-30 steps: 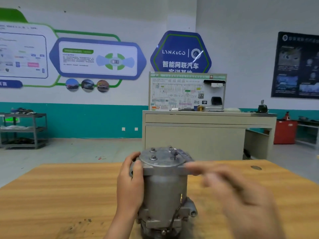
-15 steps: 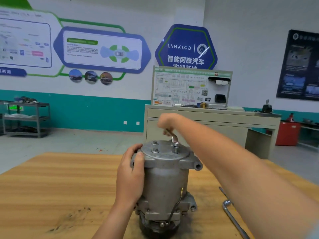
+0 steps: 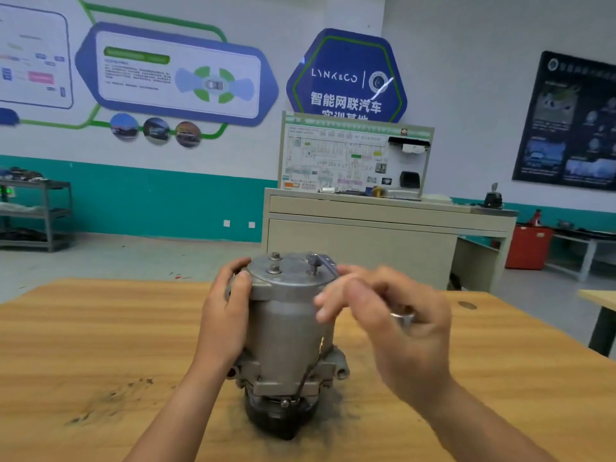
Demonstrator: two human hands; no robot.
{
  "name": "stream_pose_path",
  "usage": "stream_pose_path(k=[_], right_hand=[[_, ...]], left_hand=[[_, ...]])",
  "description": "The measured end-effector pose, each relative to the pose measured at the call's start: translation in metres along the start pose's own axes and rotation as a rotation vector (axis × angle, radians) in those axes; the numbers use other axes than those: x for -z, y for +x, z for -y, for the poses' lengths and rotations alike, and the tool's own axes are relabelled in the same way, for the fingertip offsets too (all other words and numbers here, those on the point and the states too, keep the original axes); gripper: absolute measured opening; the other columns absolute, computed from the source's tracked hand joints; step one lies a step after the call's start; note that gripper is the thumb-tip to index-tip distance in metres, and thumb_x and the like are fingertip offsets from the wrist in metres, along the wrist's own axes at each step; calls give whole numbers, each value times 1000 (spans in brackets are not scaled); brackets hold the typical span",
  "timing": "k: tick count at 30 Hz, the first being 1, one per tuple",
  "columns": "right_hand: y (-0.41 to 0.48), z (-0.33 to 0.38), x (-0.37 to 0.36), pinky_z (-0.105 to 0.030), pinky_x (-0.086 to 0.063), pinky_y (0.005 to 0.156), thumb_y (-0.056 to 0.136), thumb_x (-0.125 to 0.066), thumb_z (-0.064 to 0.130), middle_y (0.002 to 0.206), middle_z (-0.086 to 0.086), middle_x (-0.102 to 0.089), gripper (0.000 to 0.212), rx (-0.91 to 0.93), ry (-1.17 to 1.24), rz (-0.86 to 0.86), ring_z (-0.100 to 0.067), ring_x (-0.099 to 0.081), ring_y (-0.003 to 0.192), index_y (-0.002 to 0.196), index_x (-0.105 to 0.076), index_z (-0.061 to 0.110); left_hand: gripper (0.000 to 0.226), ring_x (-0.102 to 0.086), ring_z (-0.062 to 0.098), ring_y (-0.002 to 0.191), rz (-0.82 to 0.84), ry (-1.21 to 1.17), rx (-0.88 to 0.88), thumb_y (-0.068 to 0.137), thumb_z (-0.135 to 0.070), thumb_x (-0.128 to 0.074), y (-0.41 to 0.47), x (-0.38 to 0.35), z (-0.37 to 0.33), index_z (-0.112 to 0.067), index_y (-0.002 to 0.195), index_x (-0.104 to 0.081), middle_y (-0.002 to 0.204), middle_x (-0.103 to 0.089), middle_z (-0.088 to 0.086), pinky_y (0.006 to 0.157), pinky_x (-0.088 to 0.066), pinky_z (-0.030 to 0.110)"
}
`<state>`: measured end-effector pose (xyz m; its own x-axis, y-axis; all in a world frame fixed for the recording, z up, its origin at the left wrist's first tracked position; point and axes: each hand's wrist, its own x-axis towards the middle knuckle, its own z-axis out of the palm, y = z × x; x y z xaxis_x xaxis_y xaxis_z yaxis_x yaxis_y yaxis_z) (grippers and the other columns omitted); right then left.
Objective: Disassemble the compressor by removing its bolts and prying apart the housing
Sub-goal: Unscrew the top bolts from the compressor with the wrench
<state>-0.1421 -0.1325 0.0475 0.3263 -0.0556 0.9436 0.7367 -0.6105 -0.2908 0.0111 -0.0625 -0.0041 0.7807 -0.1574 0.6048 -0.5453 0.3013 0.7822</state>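
Observation:
A grey metal compressor point(image 3: 286, 328) stands upright on the wooden table point(image 3: 100, 328), pulley end down. My left hand point(image 3: 226, 315) grips its upper left side at the rim of the end cap. Two bolts point(image 3: 275, 263) stick up from the cap's left half. An L-shaped socket wrench point(image 3: 316, 260) sits on a third bolt at the cap's right. My right hand point(image 3: 393, 321), blurred by motion, is to the right of the housing, and its fingers curl round the wrench's handle end.
Dark grime marks the table point(image 3: 113, 395) left of the compressor. A beige workbench point(image 3: 366, 235) with a wiring display board stands behind. A metal shelf rack point(image 3: 40, 215) is at far left, a red container point(image 3: 530, 245) at right, another table's corner point(image 3: 600, 296) at the right edge.
My right hand has swung from above and behind the cap down to its right side, bringing the wrench handle round with it. My left hand keeps its grip on the compressor.

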Motion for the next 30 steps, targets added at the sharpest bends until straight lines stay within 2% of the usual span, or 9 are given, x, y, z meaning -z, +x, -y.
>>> stream_pose_path(k=[2,6,9,12,16,19,23,26,30], right_hand=[[-6,-15,27,-30,-54,74,81,-55,29,58,0,-67,27,-169,128,-222,-24,-68,64,56,-63,28],[6,-65,59,-24,-55,62,94,-48,16,67,-4,-70,25,-526,234,-555,-17,-69,69,71,-57,23],[22,-107,72,-21,-51,66,93,-51,14,106,-2,-64,9,-708,-22,-581,-9,-64,80,98,-51,21],[35,-130,77,-13,-42,74,91,-48,8,120,5,-54,27,-530,-521,-314,-5,-52,90,112,-61,18],[38,-125,96,-32,-39,88,92,-52,30,94,0,-66,25,-315,-889,150,-18,-56,94,100,-71,15],[37,-114,117,-37,-43,80,80,-61,44,79,-3,-66,40,-6,-1126,399,-23,-61,80,100,-72,12],[41,-110,122,-34,-50,55,78,-65,23,62,-6,-65,21,327,-1223,416,-25,-62,56,86,-74,5],[43,-112,120,-31,-48,44,77,-73,16,60,-7,-64,15,339,-1193,382,-26,-61,54,86,-73,4],[39,-112,118,-33,-49,43,80,-63,18,65,-6,-66,21,309,-1158,340,-27,-61,60,92,-73,4]], left_hand=[[19,-46,-24,92,-23,71,67,96,-28,-41,5,12,9,-32,109,-53,109,-57,-14,70,-34,-4],[22,-44,-29,90,-4,111,55,98,-24,-39,5,15,11,-32,111,-54,106,-52,-26,69,-35,-3],[26,-45,-25,91,-34,103,93,99,-22,-35,3,13,8,-38,108,-53,104,-50,-31,76,-36,7],[25,-41,-32,88,-35,126,110,99,-24,-35,2,13,7,-37,111,-52,103,-47,-34,72,-35,-1],[27,-38,-36,85,-42,128,99,99,-24,-34,2,13,9,-31,117,-52,104,-46,-33,66,-30,-9],[30,-38,-36,85,-54,140,92,99,-24,-34,2,11,8,-27,122,-52,104,-46,-32,65,-30,-9],[33,-46,-19,98,-76,180,87,97,-30,-40,-4,11,1,-26,129,-49,120,-52,-14,77,-34,-2],[32,-38,0,122,-109,356,-71,94,-26,-49,-7,18,-10,-29,126,-47,136,-45,-7,107,-32,31],[29,-51,10,116,67,602,-258,92,-19,-54,-3,18,-33,-25,121,-57,120,-56,-13,111,-24,54]])
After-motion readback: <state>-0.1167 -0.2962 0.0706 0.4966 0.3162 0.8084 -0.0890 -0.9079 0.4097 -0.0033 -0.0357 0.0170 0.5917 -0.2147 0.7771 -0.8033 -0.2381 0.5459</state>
